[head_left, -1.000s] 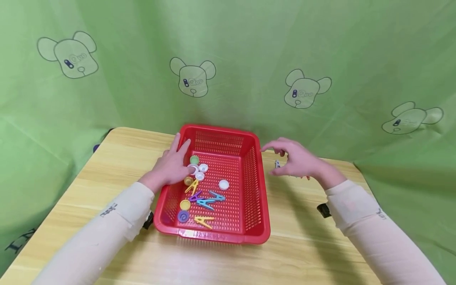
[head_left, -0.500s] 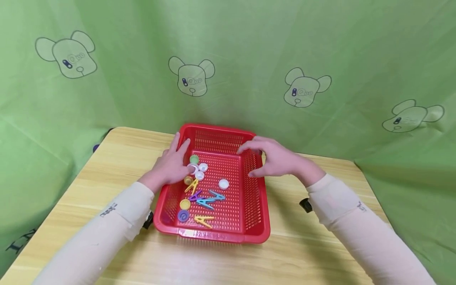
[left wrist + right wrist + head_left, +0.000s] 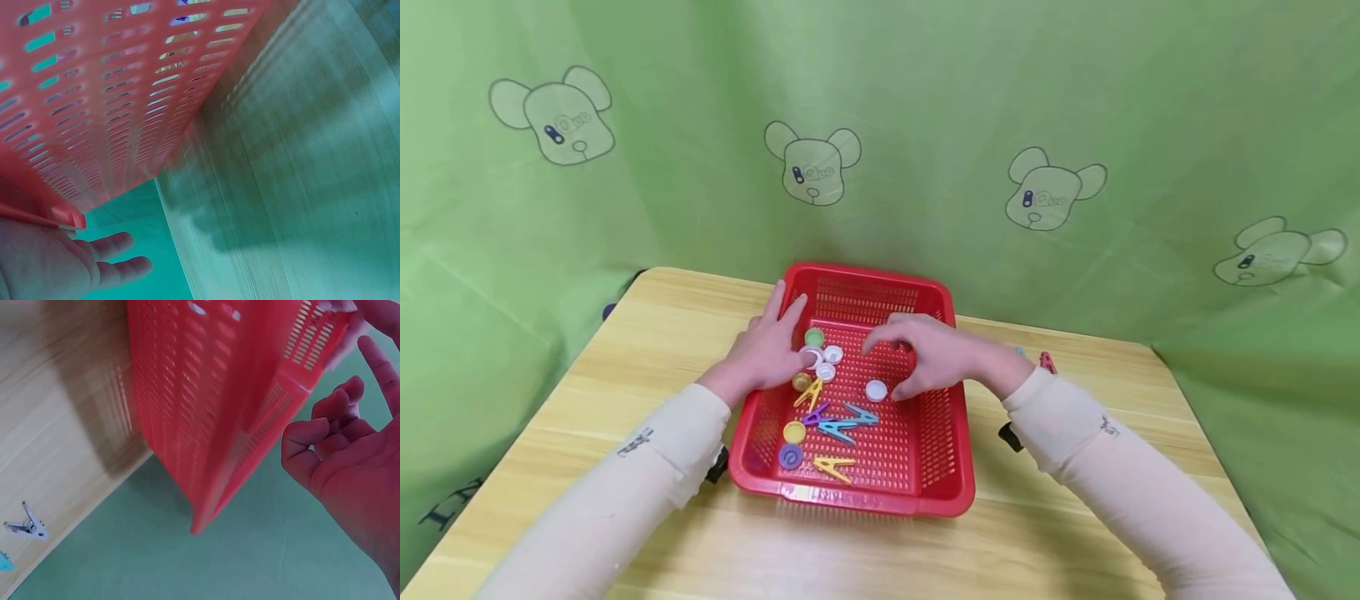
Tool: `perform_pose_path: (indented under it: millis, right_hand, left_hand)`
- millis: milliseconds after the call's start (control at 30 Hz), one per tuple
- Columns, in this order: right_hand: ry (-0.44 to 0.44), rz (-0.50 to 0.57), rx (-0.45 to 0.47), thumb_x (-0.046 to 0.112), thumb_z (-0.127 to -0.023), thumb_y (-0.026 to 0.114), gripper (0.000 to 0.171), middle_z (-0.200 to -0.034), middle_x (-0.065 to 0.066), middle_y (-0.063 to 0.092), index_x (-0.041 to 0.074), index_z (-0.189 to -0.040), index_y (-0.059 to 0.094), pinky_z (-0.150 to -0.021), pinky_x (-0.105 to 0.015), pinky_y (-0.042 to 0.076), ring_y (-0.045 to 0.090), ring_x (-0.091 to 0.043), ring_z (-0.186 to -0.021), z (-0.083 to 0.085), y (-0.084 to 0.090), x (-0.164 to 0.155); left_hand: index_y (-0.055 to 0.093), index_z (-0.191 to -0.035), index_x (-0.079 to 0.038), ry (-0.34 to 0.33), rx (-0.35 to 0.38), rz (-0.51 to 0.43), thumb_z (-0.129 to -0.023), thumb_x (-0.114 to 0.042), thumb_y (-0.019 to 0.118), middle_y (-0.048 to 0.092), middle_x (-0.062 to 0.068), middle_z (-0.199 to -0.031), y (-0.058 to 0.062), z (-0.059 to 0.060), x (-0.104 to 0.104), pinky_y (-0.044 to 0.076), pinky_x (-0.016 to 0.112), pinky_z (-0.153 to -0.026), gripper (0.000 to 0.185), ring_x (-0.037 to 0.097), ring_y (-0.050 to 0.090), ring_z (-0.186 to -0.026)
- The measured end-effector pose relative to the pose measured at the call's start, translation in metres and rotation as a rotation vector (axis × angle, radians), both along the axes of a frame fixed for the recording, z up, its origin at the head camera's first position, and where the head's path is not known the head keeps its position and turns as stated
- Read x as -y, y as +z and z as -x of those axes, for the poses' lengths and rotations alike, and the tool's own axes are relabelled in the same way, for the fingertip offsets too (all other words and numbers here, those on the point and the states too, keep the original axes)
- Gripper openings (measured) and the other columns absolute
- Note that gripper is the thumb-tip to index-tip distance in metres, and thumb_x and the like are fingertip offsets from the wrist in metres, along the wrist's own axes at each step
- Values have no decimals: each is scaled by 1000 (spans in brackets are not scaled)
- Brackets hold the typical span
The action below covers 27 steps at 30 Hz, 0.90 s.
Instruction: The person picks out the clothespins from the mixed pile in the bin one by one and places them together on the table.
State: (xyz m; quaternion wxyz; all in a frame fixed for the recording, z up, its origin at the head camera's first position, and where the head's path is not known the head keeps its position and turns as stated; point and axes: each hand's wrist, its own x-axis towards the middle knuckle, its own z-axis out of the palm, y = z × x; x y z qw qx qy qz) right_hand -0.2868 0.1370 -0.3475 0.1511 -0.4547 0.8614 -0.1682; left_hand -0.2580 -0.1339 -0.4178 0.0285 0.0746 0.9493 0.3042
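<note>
My left hand (image 3: 765, 350) rests over the left rim of a red plastic basket (image 3: 880, 500), fingers straight, its thumb inside by several white caps. In the left wrist view two fingers (image 3: 111, 245) stick out past the rim. My right hand (image 3: 936, 354) hovers inside the right half, thumb and forefinger spread, nothing between them, close to a lone white bottle cap (image 3: 876, 390). Around the basket floor lie a green cap (image 3: 814, 337), a gold cap (image 3: 802, 382), a yellow cap (image 3: 794, 432), a purple cap (image 3: 790, 457), and yellow (image 3: 832, 467), blue and purple clothespins.
The basket stands on a wooden table (image 3: 587, 392). Behind the right arm, a red clothespin (image 3: 1047, 362) lies on the tabletop. The right wrist view shows a grey clothespin (image 3: 28, 525) and part of a teal one (image 3: 5, 561). A green curtain (image 3: 925, 208) hangs behind.
My right hand has moved left from outside the basket, over its right rim, to above its inside near the lone white cap. The left hand has stayed on the left rim.
</note>
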Motion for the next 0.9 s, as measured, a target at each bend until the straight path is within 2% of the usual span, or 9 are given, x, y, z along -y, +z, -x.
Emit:
perform_pose_path:
  millis: [233, 533, 767, 900]
  right_hand:
    - [42, -20, 56, 21, -73, 90, 60, -123, 7, 58, 28, -127, 65, -96, -43, 50, 50, -12, -113, 1, -11, 9]
    - [56, -34, 99, 15, -73, 90, 59, -125, -1, 59, 28, -126, 66, -92, -47, 52, 52, -26, -114, 3, -26, 21]
    - [47, -121, 108, 18, -74, 90, 63, -123, -3, 59, 26, -131, 64, -84, -35, 55, 54, -25, -111, 3, -41, 26]
    - [37, -142, 100, 19, -73, 91, 64, -122, -3, 58, 29, -130, 65, -84, -34, 54, 54, -23, -110, 3, -46, 29]
  left_hand:
    - [14, -162, -20, -1, -1, 15, -89, -34, 71, -19, 0, -165, 0, 1, 1, 52, 59, -88, 94, 50, 23, -142]
    - [15, -162, -20, -4, -5, 13, -88, -34, 71, -19, 0, -165, -3, 3, 1, 55, 56, -84, 94, 48, 26, -140]
    - [15, -162, -20, 1, -12, 11, -88, -34, 71, -15, 4, -166, -3, 4, 1, 53, 59, -87, 94, 50, 25, -140]
    - [14, -162, -20, 0, -7, 6, -88, -34, 71, -19, 1, -165, -2, 3, 1, 55, 56, -84, 94, 49, 25, -141]
